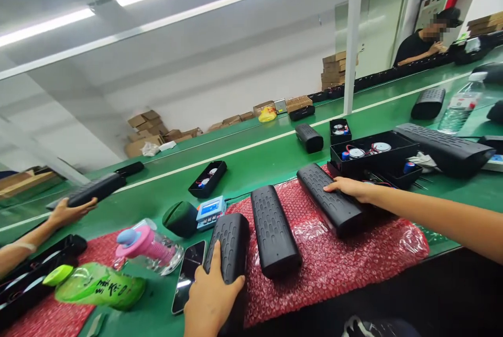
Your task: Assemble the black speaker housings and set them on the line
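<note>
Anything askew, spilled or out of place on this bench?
Two drink bottles lie tipped on their sides on the bench left of the left hand: a green bottle and a clear bottle with a pink lid. No spill shows. A phone lies beside them.

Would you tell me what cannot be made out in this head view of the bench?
- Left speaker: its near end is covered by the left hand.
- Right speaker: its far side lies under the right hand.
- Small meter: screen readout too small to read.
- Phone: dark screen, only glare.
- Co-worker's hand: the arm is cut off by the left edge.
</note>
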`<state>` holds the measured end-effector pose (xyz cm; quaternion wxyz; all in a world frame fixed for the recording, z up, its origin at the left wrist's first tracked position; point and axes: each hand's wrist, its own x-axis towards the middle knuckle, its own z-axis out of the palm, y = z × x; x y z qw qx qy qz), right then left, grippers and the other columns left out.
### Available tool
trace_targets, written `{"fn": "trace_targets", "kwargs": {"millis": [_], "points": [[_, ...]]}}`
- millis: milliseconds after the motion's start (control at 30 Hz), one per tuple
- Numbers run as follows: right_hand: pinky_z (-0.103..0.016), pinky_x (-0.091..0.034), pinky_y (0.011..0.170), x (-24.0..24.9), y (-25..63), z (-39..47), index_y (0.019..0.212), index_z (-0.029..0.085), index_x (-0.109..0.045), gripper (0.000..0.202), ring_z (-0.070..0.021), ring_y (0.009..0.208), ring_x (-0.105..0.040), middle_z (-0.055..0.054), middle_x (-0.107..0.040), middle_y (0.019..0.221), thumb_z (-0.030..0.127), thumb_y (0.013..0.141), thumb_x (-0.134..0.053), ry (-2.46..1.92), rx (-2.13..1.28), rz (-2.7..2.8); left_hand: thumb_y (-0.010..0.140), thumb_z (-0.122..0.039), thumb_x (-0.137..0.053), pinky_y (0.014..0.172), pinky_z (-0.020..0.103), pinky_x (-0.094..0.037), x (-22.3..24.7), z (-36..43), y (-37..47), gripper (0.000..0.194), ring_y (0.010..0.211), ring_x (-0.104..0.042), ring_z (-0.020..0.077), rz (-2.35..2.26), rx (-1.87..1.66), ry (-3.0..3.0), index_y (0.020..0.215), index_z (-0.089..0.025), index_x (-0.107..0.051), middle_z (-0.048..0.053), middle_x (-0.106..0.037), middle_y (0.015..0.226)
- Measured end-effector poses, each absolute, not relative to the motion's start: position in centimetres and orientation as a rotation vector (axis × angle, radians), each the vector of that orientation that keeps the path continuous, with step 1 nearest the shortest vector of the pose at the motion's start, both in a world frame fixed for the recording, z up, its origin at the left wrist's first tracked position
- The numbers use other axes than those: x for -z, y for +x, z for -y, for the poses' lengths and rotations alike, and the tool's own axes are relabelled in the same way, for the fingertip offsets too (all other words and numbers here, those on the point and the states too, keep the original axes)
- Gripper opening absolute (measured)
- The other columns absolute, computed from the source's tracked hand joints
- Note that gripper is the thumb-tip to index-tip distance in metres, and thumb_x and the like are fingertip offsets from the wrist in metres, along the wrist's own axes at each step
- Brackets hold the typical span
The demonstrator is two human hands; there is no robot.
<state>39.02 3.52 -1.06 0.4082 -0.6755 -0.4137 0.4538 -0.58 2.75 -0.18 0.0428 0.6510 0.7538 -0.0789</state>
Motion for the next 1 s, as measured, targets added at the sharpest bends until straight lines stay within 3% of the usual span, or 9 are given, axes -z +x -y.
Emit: {"fn": "trace_targets", "kwargs": {"millis": [100,200,300,400,533,667,800,900,1000], "points": [[-0.041,-0.045,0.087,0.4,38.1,-3.2,0.113,0.017,-0.048,0.048,-0.0314,0.103,-0.056,-0.015,-0.058,0.112,0.026,0.069,-0.064,-1.694,-1.012,1.073,0.082,-0.050,-0.041,0.085,0.042,-0.043,-0.1,-2.7,-0.8,0.079,0.106,-0.058,0.0359,-2.258,0.215,2.026,0.148,-0.026,-0.005,0.017,-0.046,0.125],[-0.036,-0.038,0.100,0.1,34.6,-2.7,0.128,0.023,-0.039,0.067,-0.0263,0.121,-0.043,-0.010,-0.046,0.131,0.020,0.068,-0.068,-1.622,-0.976,1.139,0.082,-0.050,-0.042,0.086,0.042,-0.043,-0.6,-2.7,-1.3,0.080,0.104,-0.059,0.0365,-2.179,0.141,2.024,0.148,-0.023,-0.005,0.020,-0.045,0.122],[-0.043,-0.051,0.083,0.7,29.5,-2.6,0.117,0.016,-0.048,0.052,-0.0283,0.097,-0.059,-0.014,-0.058,0.108,0.031,0.072,-0.069,-1.614,-1.281,1.151,0.080,-0.048,-0.048,0.090,0.042,-0.041,-0.8,-3.0,-2.2,0.085,0.105,-0.059,0.0360,-2.098,0.081,1.979,0.148,-0.023,-0.004,0.021,-0.044,0.123],[-0.040,-0.055,0.066,2.2,24.8,-3.3,0.102,0.012,-0.055,0.039,-0.0255,0.076,-0.064,-0.014,-0.063,0.089,0.042,0.078,-0.062,-1.601,-1.629,1.088,0.072,-0.046,-0.061,0.095,0.048,-0.036,-0.7,-3.6,-3.2,0.097,0.111,-0.054,0.0410,-1.986,-0.071,1.856,0.149,-0.023,-0.007,0.022,-0.041,0.127],[-0.031,-0.055,0.068,3.6,21.6,-4.8,0.105,0.016,-0.053,0.036,-0.0203,0.081,-0.065,-0.009,-0.066,0.094,0.042,0.081,-0.058,-1.561,-1.780,1.038,0.055,-0.032,-0.077,0.104,0.052,-0.025,-0.6,-4.4,-5.0,0.109,0.123,-0.041,0.0435,-1.763,-0.431,1.590,0.147,-0.022,-0.020,0.020,-0.041,0.133],[-0.031,-0.055,0.067,3.0,22.3,-5.4,0.107,0.015,-0.050,0.041,-0.0217,0.084,-0.065,-0.010,-0.066,0.099,0.041,0.077,-0.061,-1.704,-1.666,1.120,0.063,-0.034,-0.071,0.092,0.041,-0.044,-0.4,-4.2,-5.7,0.100,0.106,-0.057,0.0305,-1.568,-0.641,1.296,0.146,-0.022,-0.017,0.015,-0.050,0.130],[-0.044,-0.050,0.082,1.2,24.2,-5.0,0.104,0.012,-0.050,0.061,-0.0346,0.100,-0.059,-0.019,-0.060,0.108,0.041,0.058,-0.077,-1.932,-1.342,1.331,0.072,-0.038,-0.058,0.073,0.037,-0.053,1.2,-2.4,-3.2,0.081,0.083,-0.065,0.0242,-1.347,-0.827,1.008,0.142,-0.019,-0.022,0.015,-0.060,0.116],[-0.055,-0.037,0.095,0.1,24.6,-4.1,0.107,0.008,-0.050,0.081,-0.0470,0.116,-0.043,-0.027,-0.048,0.120,0.041,0.041,-0.086,-2.053,-1.077,1.469,0.075,-0.038,-0.058,0.074,0.035,-0.054,3.0,-0.7,0.1,0.073,0.085,-0.066,0.0219,-1.235,-0.956,0.886,0.140,-0.024,-0.026,0.012,-0.060,0.118],[-0.056,-0.027,0.102,-0.3,24.1,-3.3,0.111,0.008,-0.048,0.089,-0.0490,0.123,-0.033,-0.029,-0.040,0.127,0.044,0.039,-0.087,-2.090,-0.976,1.526,0.076,-0.036,-0.062,0.080,0.031,-0.053,3.9,0.5,2.6,0.074,0.095,-0.064,0.0196,-1.176,-1.056,0.812,0.139,-0.032,-0.024,0.006,-0.055,0.127]]}}
